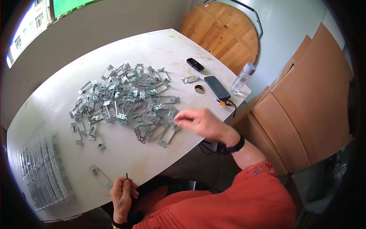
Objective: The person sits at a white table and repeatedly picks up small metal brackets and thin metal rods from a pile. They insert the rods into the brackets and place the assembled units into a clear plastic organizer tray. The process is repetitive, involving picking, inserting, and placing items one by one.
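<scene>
Right hand (202,123), fingers loosely spread and holding nothing, hovering at the near-right edge of the bracket pile (127,101), nearer than left hand (122,192) pinching a thin dark pin (127,176) at desk (160,45) edge.

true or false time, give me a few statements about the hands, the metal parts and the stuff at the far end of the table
1. The right hand reaches over the edge of the pile of metal brackets. True.
2. The left hand holds the phone. False: it holds a thin dark tool; the phone lies on the table.
3. The water bottle lies on its side. False: it stands upright.
4. A clear tray of stacked parts sits at the person's left. True.
</scene>
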`<action>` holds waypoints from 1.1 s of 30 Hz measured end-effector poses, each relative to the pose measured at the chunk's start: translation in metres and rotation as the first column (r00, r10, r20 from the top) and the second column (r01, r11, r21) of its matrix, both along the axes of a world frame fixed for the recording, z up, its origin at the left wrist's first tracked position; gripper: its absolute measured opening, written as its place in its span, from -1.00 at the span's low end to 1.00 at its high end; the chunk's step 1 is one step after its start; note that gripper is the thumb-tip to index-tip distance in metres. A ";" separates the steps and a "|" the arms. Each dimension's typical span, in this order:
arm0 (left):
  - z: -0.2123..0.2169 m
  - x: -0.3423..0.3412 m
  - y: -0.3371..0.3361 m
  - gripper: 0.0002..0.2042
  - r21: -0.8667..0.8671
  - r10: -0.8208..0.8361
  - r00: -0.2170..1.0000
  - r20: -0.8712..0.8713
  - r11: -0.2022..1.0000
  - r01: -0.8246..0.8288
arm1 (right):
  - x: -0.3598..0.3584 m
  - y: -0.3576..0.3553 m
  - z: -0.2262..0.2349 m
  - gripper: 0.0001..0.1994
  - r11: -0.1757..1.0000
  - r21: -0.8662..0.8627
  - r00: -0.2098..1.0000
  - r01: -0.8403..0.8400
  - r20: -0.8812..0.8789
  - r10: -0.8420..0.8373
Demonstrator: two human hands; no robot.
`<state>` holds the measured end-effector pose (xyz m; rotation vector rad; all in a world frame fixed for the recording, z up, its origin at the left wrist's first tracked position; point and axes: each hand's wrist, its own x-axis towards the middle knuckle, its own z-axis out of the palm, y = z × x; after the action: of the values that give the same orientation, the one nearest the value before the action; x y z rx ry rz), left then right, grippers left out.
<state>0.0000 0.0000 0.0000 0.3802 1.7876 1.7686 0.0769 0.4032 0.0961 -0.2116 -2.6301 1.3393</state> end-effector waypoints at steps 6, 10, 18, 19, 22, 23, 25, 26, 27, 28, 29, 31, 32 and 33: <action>0.009 0.008 -0.011 -0.80 -0.036 -0.060 0.995 -0.082 0.998 0.057 | -0.008 -0.119 -0.027 -0.67 0.910 -0.044 0.911 -0.411 0.012 0.412; 0.021 0.013 -0.027 -0.80 -0.055 -0.054 0.991 -0.120 0.997 0.047 | -0.023 -0.165 -0.041 -0.64 0.823 -0.159 0.835 -0.545 -0.016 0.550; 0.029 0.026 -0.045 -0.80 -0.049 -0.002 1.000 -0.027 0.999 0.000 | -0.041 -0.201 -0.045 -0.77 0.750 -0.211 0.776 -0.627 -0.097 0.623; 0.026 0.025 -0.048 -0.80 -0.037 -0.032 0.997 -0.065 0.999 0.030 | -0.040 -0.202 -0.043 -0.79 0.745 -0.228 0.775 -0.627 -0.078 0.627; 0.036 0.026 -0.054 -0.81 -0.060 -0.077 0.990 -0.121 0.996 0.070 | -0.036 -0.211 -0.042 -0.83 0.751 -0.252 0.786 -0.611 -0.073 0.614; 0.034 0.027 -0.054 -0.81 -0.053 -0.066 0.988 -0.138 0.997 0.059 | -0.036 -0.213 -0.041 -0.83 0.758 -0.245 0.790 -0.604 -0.063 0.609; 0.028 0.026 -0.053 -0.83 -0.042 -0.004 0.985 -0.171 0.999 -0.004 | -0.037 -0.215 -0.038 -0.85 0.764 -0.281 0.806 -0.581 -0.067 0.588; 0.024 0.025 -0.053 -0.84 -0.035 0.026 0.981 -0.190 0.999 -0.033 | -0.039 -0.216 -0.039 -0.85 0.767 -0.297 0.814 -0.569 -0.069 0.577; 0.021 0.023 -0.052 -0.86 -0.037 0.097 0.954 -0.282 0.993 -0.112 | -0.041 -0.216 -0.040 -0.86 0.772 -0.349 0.840 -0.531 -0.094 0.535; 0.019 0.021 -0.052 -0.88 -0.034 0.162 0.913 -0.373 0.982 -0.188 | -0.042 -0.216 -0.042 -0.86 0.773 -0.402 0.864 -0.491 -0.116 0.490; 0.017 0.020 -0.053 -0.90 -0.025 0.221 0.859 -0.461 0.965 -0.262 | -0.043 -0.217 -0.044 -0.87 0.768 -0.455 0.887 -0.451 -0.132 0.442; 0.014 0.014 -0.050 -0.92 -0.025 0.329 0.722 -0.608 0.902 -0.432 | -0.049 -0.212 -0.042 -0.89 0.817 -0.434 0.918 -0.379 -0.066 0.391; 0.014 0.010 -0.048 -0.90 -0.028 0.350 0.656 -0.668 0.870 -0.493 | -0.050 -0.209 -0.047 -0.89 0.837 -0.419 0.928 -0.354 -0.043 0.371; 0.015 0.005 -0.047 -0.87 -0.030 0.363 0.582 -0.728 0.831 -0.555 | -0.052 -0.206 -0.051 -0.89 0.851 -0.405 0.935 -0.333 -0.025 0.353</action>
<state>0.0055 -0.0471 0.0145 0.5633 2.8653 1.8144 0.0252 0.1975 0.0453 0.1898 -2.4770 2.0186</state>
